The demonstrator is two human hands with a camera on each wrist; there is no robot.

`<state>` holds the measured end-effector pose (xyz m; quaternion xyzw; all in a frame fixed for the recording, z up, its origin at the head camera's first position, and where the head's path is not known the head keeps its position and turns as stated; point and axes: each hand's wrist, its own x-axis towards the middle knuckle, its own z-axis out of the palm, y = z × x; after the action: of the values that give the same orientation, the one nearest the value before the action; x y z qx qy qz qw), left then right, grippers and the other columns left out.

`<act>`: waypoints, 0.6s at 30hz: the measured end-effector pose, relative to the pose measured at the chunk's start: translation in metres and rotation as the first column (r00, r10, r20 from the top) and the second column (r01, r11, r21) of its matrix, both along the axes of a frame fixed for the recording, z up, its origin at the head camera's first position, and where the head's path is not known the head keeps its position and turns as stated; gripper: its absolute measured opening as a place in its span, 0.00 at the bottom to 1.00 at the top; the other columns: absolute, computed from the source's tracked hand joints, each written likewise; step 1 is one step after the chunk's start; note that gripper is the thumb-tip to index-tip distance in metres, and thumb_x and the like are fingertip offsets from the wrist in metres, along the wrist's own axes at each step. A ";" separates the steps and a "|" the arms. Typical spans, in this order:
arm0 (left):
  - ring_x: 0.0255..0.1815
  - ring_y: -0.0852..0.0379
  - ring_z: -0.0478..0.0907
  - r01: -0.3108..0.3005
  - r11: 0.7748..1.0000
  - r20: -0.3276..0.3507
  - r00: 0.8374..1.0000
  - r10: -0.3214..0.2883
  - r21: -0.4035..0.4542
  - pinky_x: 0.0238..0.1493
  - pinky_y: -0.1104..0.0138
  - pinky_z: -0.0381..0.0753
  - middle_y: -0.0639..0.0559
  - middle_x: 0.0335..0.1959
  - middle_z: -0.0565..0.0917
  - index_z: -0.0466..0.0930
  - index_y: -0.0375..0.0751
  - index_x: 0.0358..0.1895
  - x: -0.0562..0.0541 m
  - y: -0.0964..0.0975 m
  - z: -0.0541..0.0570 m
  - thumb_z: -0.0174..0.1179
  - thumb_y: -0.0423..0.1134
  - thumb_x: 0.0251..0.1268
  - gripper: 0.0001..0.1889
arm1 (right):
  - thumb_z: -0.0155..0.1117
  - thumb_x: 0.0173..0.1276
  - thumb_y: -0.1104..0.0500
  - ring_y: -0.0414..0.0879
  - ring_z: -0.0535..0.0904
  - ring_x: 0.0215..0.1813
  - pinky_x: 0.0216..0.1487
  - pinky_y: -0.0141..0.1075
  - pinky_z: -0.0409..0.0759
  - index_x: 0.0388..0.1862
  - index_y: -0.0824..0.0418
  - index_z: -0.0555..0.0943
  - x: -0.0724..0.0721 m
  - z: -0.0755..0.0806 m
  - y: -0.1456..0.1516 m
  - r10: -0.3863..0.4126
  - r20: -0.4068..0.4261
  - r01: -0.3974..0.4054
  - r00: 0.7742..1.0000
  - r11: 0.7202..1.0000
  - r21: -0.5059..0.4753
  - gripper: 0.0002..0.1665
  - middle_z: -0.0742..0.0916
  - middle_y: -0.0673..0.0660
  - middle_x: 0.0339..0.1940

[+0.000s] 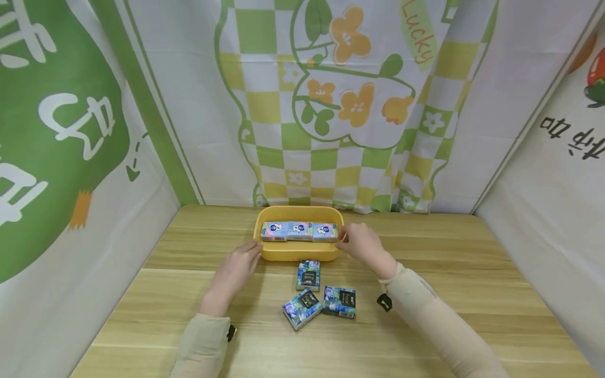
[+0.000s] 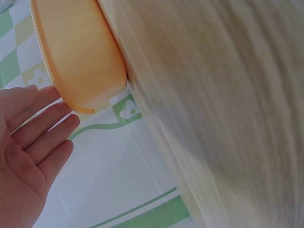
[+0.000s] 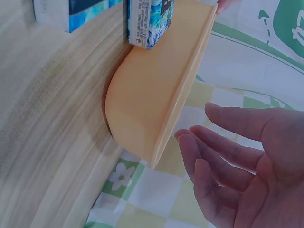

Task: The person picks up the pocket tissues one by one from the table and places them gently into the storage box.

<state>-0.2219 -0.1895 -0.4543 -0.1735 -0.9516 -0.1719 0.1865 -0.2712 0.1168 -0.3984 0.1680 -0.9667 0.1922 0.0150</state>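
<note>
A yellow plastic basket [image 1: 300,254] stands at the back of the table with three pink-and-blue tissue packs [image 1: 300,231] in a row inside. My left hand [image 1: 238,268] is at its left end, straight fingertips right at the rim; the left wrist view shows the palm and extended fingers [image 2: 47,128] beside that rim. At the right end is my right hand [image 1: 363,244], its loosely bent fingers [image 3: 223,142] beside the basket wall and nothing between them and the thumb. Three dark blue floral packs, a front one [image 1: 302,308], a right one [image 1: 339,302] and a rear one [image 1: 309,275], lie before the basket.
The wooden table [image 1: 454,294] extends to both sides and toward me. Behind the basket hangs a printed curtain [image 1: 321,173], close to the table's back edge. Printed fabric walls [image 1: 156,184] flank the table.
</note>
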 end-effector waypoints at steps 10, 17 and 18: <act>0.58 0.40 0.77 0.002 1.000 0.010 1.000 -0.002 0.004 0.61 0.50 0.76 0.38 0.58 0.79 0.80 0.34 0.53 0.001 0.000 0.002 0.58 0.34 0.65 0.15 | 0.71 0.58 0.54 0.40 0.80 0.28 0.27 0.33 0.80 0.35 0.58 0.85 0.013 -0.002 0.006 -0.006 0.014 0.006 1.000 1.000 -0.012 0.10 0.87 0.51 0.28; 0.58 0.40 0.77 -0.001 1.000 0.014 1.000 0.001 -0.004 0.61 0.49 0.76 0.38 0.58 0.78 0.79 0.34 0.54 0.000 0.000 0.001 0.58 0.34 0.65 0.15 | 0.71 0.58 0.54 0.39 0.78 0.25 0.23 0.30 0.77 0.32 0.56 0.84 0.021 -0.003 0.008 -0.016 0.035 0.016 0.999 1.000 0.006 0.08 0.85 0.49 0.25; 0.58 0.40 0.77 -0.001 1.000 0.015 1.000 0.001 -0.003 0.60 0.49 0.76 0.38 0.58 0.78 0.79 0.34 0.54 0.000 0.000 0.001 0.58 0.34 0.65 0.15 | 0.71 0.57 0.54 0.39 0.77 0.24 0.23 0.30 0.77 0.31 0.56 0.84 0.022 -0.004 0.009 -0.016 0.037 0.016 0.999 1.000 0.010 0.07 0.85 0.48 0.25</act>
<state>-0.2215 -0.1890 -0.4534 -0.1721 -0.9533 -0.1717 0.1793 -0.2489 0.1254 -0.4026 0.1567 -0.9691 0.1907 -0.0022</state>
